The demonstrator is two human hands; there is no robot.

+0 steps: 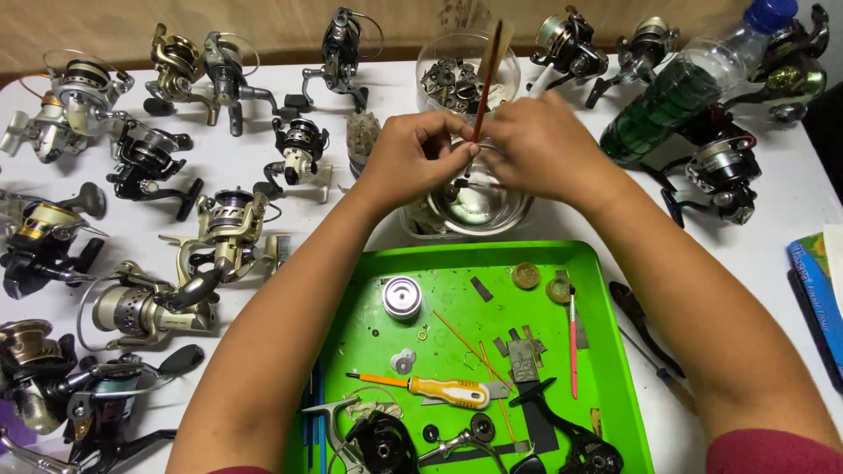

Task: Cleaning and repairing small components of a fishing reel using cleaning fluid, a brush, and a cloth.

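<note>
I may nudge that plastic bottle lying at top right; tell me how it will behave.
The bottle lies on its side, so it would probably roll. It looks mostly full of dark liquid, so likely heavy. Reels crowd it and may stop it.

A white counter carries many spinning fishing reels: a cluster down the left side, among them a gold and black one and a silver one, and more along the far edge, such as a black reel and a grey pair. At far right a clear plastic bottle with a blue cap lies tilted across black reels. A bright green tray sits nearest, holding a silver spool, a yellow-handled screwdriver, a pink-handled brush, two brass gears and black reel parts. Black pliers lie just right of the tray, a blue book at the edge.
</note>
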